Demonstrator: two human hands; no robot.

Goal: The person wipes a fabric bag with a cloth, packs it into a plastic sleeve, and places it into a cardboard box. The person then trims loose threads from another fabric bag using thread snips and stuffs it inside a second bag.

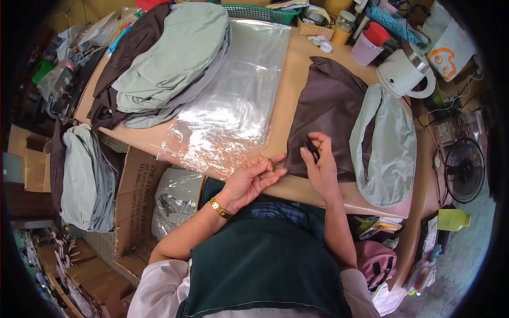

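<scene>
Over the table's front edge, my left hand (pixel 254 179) has its fingertips pinched together near a corner of the dark brown fabric (pixel 331 106); what it pinches is too small to make out. My right hand (pixel 321 164) is curled around a small black tool (pixel 312 148), just above the brown fabric. The tool's exact shape is partly hidden by the fingers. A pale green fabric piece (pixel 384 148) lies to the right, against the brown one. Clear plastic sheets (pixel 244 85) lie flat to the left of my hands.
Stacked green and brown fabric (pixel 169 58) covers the table's back left. A white kettle (pixel 403 71), a pink basket (pixel 366 49) and jars stand at the back right. A black fan (pixel 465 170) is at the far right. An open cardboard box (pixel 135 196) stands below the table's left edge.
</scene>
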